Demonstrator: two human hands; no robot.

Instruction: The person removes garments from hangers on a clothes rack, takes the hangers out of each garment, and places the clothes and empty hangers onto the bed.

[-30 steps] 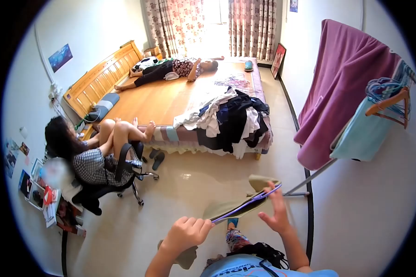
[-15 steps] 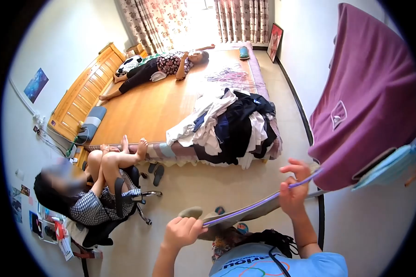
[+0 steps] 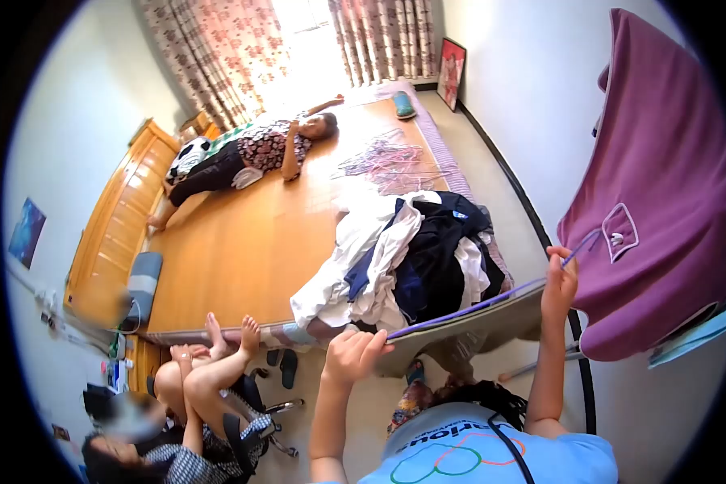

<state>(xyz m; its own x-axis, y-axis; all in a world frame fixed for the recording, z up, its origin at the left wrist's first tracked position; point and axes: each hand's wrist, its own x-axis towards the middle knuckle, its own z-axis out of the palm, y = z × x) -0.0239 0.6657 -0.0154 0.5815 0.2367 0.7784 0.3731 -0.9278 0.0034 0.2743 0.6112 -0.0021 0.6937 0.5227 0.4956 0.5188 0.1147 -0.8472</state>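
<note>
A long purple hanger (image 3: pixel 476 307) is stretched between my two hands, with an olive-grey garment (image 3: pixel 492 327) hanging from it. My left hand (image 3: pixel 356 355) is closed round its left end, fingers curled over the cloth. At the other end my right hand (image 3: pixel 561 282) pinches the purple piece close to its tip, which points up to the right. Behind them a heap of white, navy and black clothes (image 3: pixel 436 266) lies on the near corner of the bed.
A purple cloth (image 3: pixel 661 185) hangs on a rack at the right. One person lies on the bed (image 3: pixel 226 266); another sits in a chair at lower left. Several loose hangers (image 3: pixel 391 161) and a blue-green object (image 3: pixel 403 105) lie on the bed.
Both hands have risen with the garment, and my right hand has moved up and right, closing on the hanger it earlier stood open beside. The view has turned.
</note>
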